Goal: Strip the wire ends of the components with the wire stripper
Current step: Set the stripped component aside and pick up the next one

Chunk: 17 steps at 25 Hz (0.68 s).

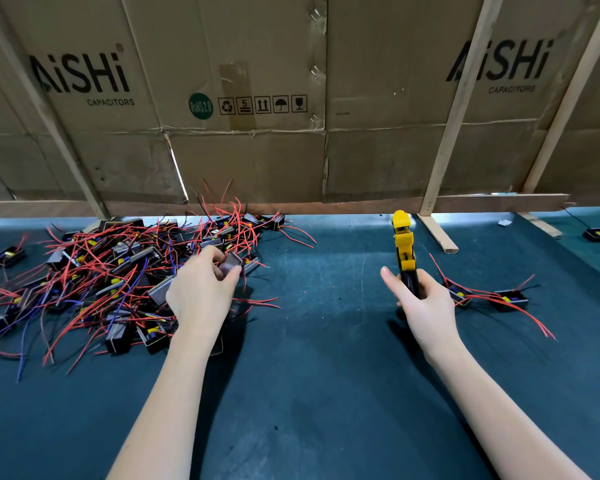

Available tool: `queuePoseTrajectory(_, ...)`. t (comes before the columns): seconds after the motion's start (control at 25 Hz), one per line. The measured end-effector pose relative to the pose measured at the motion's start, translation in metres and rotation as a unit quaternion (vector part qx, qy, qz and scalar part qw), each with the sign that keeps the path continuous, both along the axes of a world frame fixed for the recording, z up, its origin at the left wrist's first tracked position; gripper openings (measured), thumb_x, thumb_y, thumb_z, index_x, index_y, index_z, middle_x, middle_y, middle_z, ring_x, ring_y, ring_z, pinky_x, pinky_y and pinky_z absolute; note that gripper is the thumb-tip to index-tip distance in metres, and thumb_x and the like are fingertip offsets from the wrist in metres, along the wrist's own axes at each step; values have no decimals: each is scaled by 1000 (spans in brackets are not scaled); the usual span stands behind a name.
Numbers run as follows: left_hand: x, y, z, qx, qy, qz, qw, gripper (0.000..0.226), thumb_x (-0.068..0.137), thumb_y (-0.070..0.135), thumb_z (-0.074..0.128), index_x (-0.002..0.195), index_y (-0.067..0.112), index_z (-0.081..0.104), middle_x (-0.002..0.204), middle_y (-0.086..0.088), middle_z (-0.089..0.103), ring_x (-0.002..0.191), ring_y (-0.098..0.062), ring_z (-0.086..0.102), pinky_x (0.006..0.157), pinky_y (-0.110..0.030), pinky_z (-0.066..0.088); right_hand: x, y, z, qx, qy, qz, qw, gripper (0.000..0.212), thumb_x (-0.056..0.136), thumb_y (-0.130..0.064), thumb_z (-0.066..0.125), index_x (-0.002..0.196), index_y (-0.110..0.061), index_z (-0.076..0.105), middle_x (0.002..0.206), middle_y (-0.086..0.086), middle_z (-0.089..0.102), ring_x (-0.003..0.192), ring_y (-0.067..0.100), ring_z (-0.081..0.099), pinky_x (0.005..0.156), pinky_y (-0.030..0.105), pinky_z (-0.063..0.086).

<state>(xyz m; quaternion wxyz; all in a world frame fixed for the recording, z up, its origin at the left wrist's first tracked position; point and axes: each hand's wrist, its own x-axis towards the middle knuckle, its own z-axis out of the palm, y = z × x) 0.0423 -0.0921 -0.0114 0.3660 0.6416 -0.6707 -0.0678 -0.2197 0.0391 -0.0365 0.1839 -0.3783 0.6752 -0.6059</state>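
cardboard wall (250, 161) behind component pile (94, 271); two components (489, 296) right.

Your dark teal table mat (326, 393) fills six o'clock. Flattened cardboard cartons (257, 157) wall twelve o'clock. Pale wooden battens (454, 112) brace them.

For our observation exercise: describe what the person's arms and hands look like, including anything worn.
Both forearms are bare, with no sleeves in view. The left hand and right hand wear no gloves, and no rings, watch or bracelet show. The fingernails look short and unpainted.
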Motion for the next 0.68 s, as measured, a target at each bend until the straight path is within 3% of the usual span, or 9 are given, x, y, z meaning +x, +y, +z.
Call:
queuePoseTrajectory(0.08,4,1,6,-36,112,-47,992,18,85,40,71,95,28,63,101,5,57,82,-17,56,73,-31,40,2,-1,0,2,0,4,1000,62,76,-60,71,71,-8,39,63,-2,38,65,18,39,67,35,34)
queuePoseTrajectory(0.16,1,2,14,-42,286,-137,948,8,89,29,69,94,26,64,95,8,63,83,-11,61,77,-28,46,2,-2,0,4,-1,3,1000,64,75,-63,70,73,-5,41,64,-2,40,66,18,40,67,35,34)
queuePoseTrajectory(0.28,-13,7,25,74,568,-264,776,8,97,16,57,94,19,64,79,6,69,74,-13,67,66,-21,51,-2,-1,1,3,-6,-9,1000,73,64,-72,65,75,-3,44,65,0,42,67,17,42,70,35,37)
queuePoseTrajectory(0.36,-15,8,27,139,625,-312,702,15,98,18,53,99,14,67,84,-4,72,69,-14,68,64,-20,54,-2,-1,1,6,-5,-9,1000,74,62,-73,64,75,-4,44,65,-1,43,68,17,43,71,35,38)
queuePoseTrajectory(0.44,-14,8,27,175,613,-358,682,21,95,21,53,99,13,71,87,-6,75,70,-14,68,67,-21,55,-2,-1,0,7,-4,-5,1000,72,63,-73,64,74,-4,45,65,-2,43,68,17,44,71,36,39)
queuePoseTrajectory(0.52,-15,7,26,175,608,-361,685,25,96,20,53,91,16,78,84,-2,75,69,-12,68,68,-22,56,-3,-2,0,4,-4,-4,1000,74,64,-73,64,76,-3,45,66,-1,43,68,17,43,71,36,39)
queuePoseTrajectory(0.56,-14,7,26,145,594,-335,717,26,96,18,55,87,20,79,80,3,74,67,-11,67,68,-22,56,-3,-2,0,3,-5,-4,1000,75,64,-72,64,77,-1,45,66,0,43,69,17,43,72,35,39)
queuePoseTrajectory(0.6,-11,6,25,89,546,-286,783,23,96,17,58,85,23,78,76,8,72,67,-10,66,70,-24,56,-3,-2,0,1,-6,-5,1000,77,64,-72,64,79,1,46,67,1,43,69,17,43,72,35,39)
queuePoseTrajectory(0.68,4,0,20,-50,314,-145,937,6,91,24,68,94,27,72,78,9,70,74,-14,66,78,-29,53,-2,-2,0,1,-6,-5,1000,78,64,-72,64,81,2,47,68,1,44,69,17,44,72,35,39)
